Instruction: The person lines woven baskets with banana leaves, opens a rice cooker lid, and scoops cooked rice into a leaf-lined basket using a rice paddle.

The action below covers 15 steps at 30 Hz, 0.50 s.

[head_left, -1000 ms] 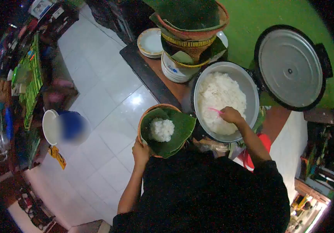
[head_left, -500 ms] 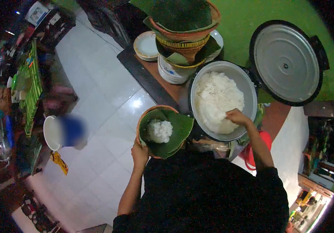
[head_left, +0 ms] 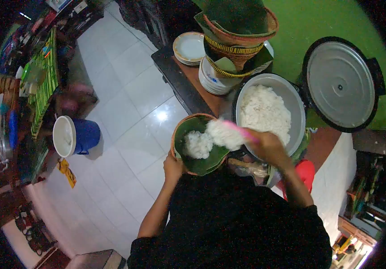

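My left hand (head_left: 173,169) grips the rim of a wicker basket (head_left: 175,136) lined with green leaf (head_left: 210,165). A mound of white rice (head_left: 197,145) lies inside. My right hand (head_left: 268,147) is closed around a pink rice paddle (head_left: 249,134), most of it hidden by my fingers and its load. A large clump of rice (head_left: 225,135) rides on the paddle, over the basket's right side. Behind my right hand stands an open rice cooker (head_left: 298,112) with more rice (head_left: 264,110) in it. Its round lid (head_left: 340,85) is tipped back at the right.
Stacked leaf-lined baskets (head_left: 240,45) rise behind the cooker, beside white plates (head_left: 189,47) and stacked bowls (head_left: 211,80). A blue bucket (head_left: 86,136) stands on the tiled floor at left. Something red (head_left: 305,174) sits below my right forearm.
My right hand has come out of the cooker and moved left to the basket, bringing a paddle loaded with rice. The basket stays in my left hand; the whole view has shifted slightly.
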Available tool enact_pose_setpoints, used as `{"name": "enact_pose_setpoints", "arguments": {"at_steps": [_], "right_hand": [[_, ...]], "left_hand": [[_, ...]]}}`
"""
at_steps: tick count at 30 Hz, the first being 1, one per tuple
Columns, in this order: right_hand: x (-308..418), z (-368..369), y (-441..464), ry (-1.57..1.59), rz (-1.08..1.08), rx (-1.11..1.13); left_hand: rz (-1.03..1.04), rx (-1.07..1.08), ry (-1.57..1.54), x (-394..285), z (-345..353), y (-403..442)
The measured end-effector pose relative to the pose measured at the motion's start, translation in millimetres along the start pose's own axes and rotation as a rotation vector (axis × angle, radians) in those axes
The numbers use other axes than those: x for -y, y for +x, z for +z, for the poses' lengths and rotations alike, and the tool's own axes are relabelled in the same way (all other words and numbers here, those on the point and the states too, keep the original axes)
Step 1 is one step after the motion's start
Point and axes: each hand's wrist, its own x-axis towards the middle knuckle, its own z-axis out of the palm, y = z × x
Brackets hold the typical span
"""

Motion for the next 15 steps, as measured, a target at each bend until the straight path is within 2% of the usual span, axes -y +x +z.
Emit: {"name": "enact_pose_setpoints", "arguments": {"at_steps": [1, 3, 6, 9, 11, 12, 13, 14, 15], "right_hand": [[12, 26, -1, -0.221, -0.121, -0.038], [35, 57, 0, -0.252, -0.179, -0.057], [56, 58, 0, -0.318, -0.099, 0.076], [43, 38, -1, -0.214, -0.064, -0.06], [24, 9, -2, 0.01, -0.024, -0.205], [10, -6, -3, 0.116, 0.002, -0.283], [-5, -20, -4, 0.028, 0.047, -0.358], [-20, -34, -8, -0.063, 0.214, -0.316], [-41, -42, -5, -0.005, 0.381, -0.261]], "left_hand": [[-0.003, -0.002, 0.022, 7, 3, 3], [-0.004, -0.008, 0.039, 12, 4, 3], [0.008, -0.017, 0.017, 12, 4, 2], [0.043, -0.031, 0.007, 14, 6, 2], [0.071, -0.032, 0.031, 29, 11, 7], [0.078, -0.043, -0.003, 36, 14, 8], [0.088, -0.049, -0.038, 42, 16, 9], [0.099, -0.05, -0.071, 45, 18, 11], [-0.014, -0.027, -0.1, 44, 20, 13]]}}
